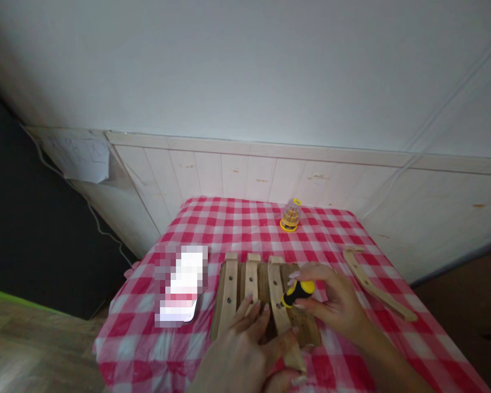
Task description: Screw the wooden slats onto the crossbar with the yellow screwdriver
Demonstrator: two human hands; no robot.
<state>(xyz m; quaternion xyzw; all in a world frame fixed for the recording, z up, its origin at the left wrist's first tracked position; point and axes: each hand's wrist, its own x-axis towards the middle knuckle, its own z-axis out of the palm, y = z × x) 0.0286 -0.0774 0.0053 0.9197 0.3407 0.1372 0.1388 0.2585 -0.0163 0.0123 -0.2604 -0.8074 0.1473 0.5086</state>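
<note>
My right hand (335,297) is closed around a short yellow-and-black screwdriver (298,293). The tool's lower end is at a screw in the rightmost of three curved wooden strips (275,273) lying on a brown wooden board (306,334). My left hand (249,341) rests over the board. Its index finger and thumb hold the near part of that same strip, while the other fingers stretch across the board and the middle strip (251,273). Dark screw heads show in the left strip (230,286) as well. The screwdriver's tip is too small to make out clearly.
A loose curved wooden strip (372,289) lies at the right on the red-and-white checked tablecloth (245,224). A clear bit case with yellow ends (290,215) stands at the back. At the left lies a blurred phone (184,284). A panelled wall (253,174) borders the table's far edge.
</note>
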